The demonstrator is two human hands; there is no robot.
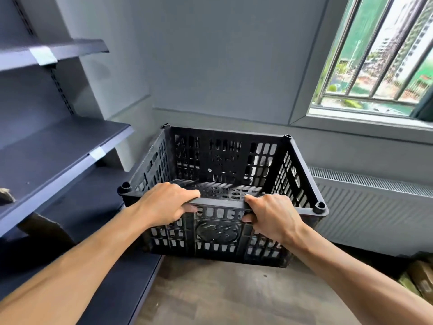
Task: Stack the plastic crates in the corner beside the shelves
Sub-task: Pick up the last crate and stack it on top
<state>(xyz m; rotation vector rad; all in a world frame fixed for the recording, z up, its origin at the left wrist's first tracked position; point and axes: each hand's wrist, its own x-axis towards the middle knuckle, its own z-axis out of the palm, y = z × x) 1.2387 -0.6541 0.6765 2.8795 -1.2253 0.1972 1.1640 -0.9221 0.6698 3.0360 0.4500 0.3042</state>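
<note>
I hold a black slotted plastic crate (222,160) in front of me, open side up and empty, above the wooden floor. My left hand (164,202) grips the near rim left of centre, fingers curled under it. On the same rim to the right, my right hand (271,216) is closed around the edge. The crate hangs near the corner between the dark shelves (58,146) on the left and the grey back wall. No other crate is in view.
Dark metal shelves run along the left, with a low base shelf (112,277) by the floor. A white radiator (375,207) lines the wall under the barred window (379,55). Cardboard boxes (419,277) sit at the lower right. Wooden floor (222,294) lies below the crate.
</note>
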